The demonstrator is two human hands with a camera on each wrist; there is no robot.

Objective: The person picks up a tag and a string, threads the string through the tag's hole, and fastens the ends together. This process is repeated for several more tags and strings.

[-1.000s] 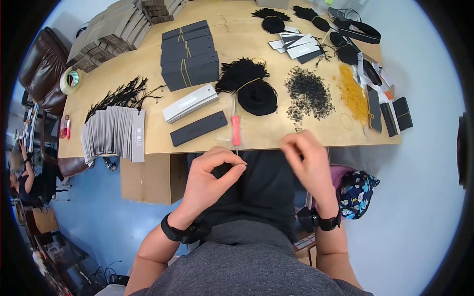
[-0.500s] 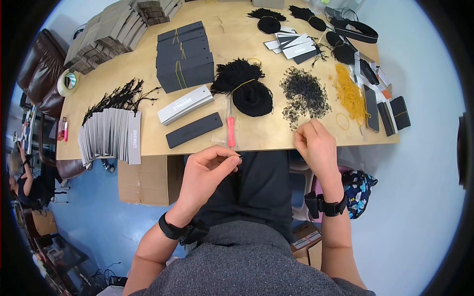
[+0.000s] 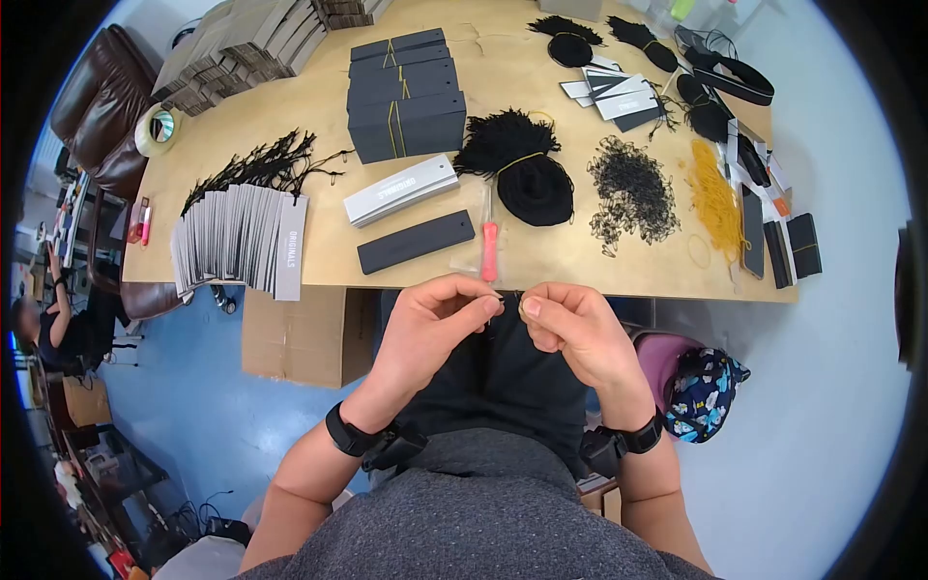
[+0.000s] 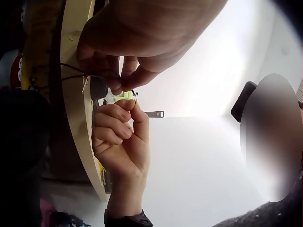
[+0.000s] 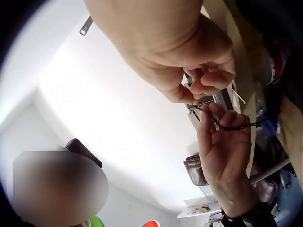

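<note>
In front of the table edge, my left hand [image 3: 435, 324] pinches a thin black cord [image 5: 227, 127] between thumb and index finger. The doubled cord trails away from the fingers in both wrist views. My right hand [image 3: 575, 333] is close beside the left, its thumb and index finger pinching a small wire pin [image 4: 136, 98]. The pin's looped end points at the left fingertips, near the cord's end. On the table beyond, a pile of small dark wire pins [image 3: 633, 193] lies to the right. A bundle of black cords [image 3: 534, 189] lies left of it.
A red-handled tool [image 3: 490, 251] lies near the front edge. Left of it are a dark tag stack [image 3: 416, 242], a white tag stack [image 3: 401, 190] and fanned corded tags [image 3: 237, 237]. Yellow rubber bands [image 3: 713, 198] and a phone [image 3: 752, 232] lie at the right.
My right hand went to the near edge of the pin pile, then came back left beside my left hand with a pin. The left hand kept its pinch. The head view shifted slightly.
</note>
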